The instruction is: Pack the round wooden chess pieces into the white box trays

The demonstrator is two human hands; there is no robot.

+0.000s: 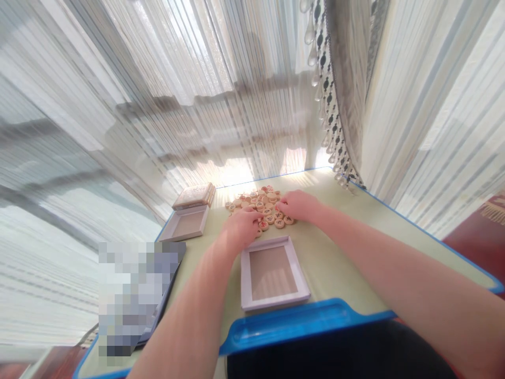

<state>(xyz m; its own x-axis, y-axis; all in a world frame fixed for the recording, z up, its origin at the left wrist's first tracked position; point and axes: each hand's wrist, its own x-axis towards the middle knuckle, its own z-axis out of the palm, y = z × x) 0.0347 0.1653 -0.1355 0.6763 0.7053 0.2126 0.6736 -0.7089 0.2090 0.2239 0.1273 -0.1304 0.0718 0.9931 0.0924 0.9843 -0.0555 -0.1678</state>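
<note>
Round wooden Chinese chess pieces (270, 218) lie in a loose heap on the table, several marked with red or black characters. My left hand (243, 227) is at the near left side of the heap, its fingers bent together at a piece that they partly cover. At the right side my right hand (299, 205) has its thumb and fingertips closed on a piece, mostly hidden by the fingers. Just in front of the heap lies an open, shallow white box tray (275, 273) with nothing in it.
A second shallow box (185, 223) lies at the left, with a boxed set or book-like stack (194, 196) behind it. Nearer left is a dark-edged, blurred-out device (158, 295). The table (347, 252) has a blue rim; string curtains (197, 95) hang behind.
</note>
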